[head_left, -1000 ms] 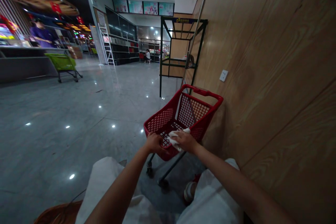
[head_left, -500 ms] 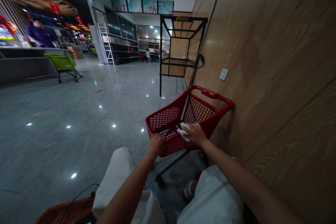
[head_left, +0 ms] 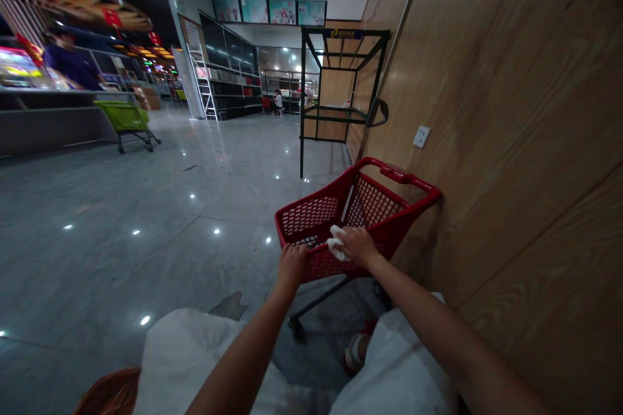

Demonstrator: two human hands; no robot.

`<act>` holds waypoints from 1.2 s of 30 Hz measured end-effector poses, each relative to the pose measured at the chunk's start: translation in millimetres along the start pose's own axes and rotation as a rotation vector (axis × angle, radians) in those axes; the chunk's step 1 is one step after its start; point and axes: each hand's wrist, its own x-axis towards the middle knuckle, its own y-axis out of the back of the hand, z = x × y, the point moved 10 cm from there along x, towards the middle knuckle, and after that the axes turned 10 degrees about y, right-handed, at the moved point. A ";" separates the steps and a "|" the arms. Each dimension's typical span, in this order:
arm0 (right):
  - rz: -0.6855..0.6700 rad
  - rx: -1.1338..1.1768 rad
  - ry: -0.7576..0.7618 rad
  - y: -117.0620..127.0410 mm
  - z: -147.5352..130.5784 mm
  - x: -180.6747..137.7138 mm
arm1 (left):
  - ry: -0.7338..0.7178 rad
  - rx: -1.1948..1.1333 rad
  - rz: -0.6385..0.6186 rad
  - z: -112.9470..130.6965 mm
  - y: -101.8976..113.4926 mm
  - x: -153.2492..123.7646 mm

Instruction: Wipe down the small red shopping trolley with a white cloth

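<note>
While the left grip (head_left: 293, 264) curls over the red cart (head_left: 323, 266), the right grip (head_left: 357, 246) clutches a white cloth (head_left: 335, 246) against it.

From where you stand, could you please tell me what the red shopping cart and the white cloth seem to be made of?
Red shopping cart: mostly glossy moulded plastic, probably, given its highlights and lattice sides; slim, straight grey leg perhaps metal tubing. White cloth: likely matte fabric, bunched in the right hand; fibre unclear.
</note>
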 end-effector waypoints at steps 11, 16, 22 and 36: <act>0.054 0.047 0.014 -3.1 -64.6 27.5 | 0.074 -0.061 0.045 3.0 5.9 0.5; 0.004 0.039 0.096 -11.6 -59.6 30.5 | 0.024 -0.055 -0.020 -6.9 2.1 3.5; 0.011 -0.020 -0.028 -1.1 19.7 -3.4 | 0.025 -0.021 -0.039 -7.5 2.1 4.0; 0.099 0.030 -0.025 -9.5 -70.9 34.6 | 0.049 -0.007 -0.008 -1.1 3.4 5.5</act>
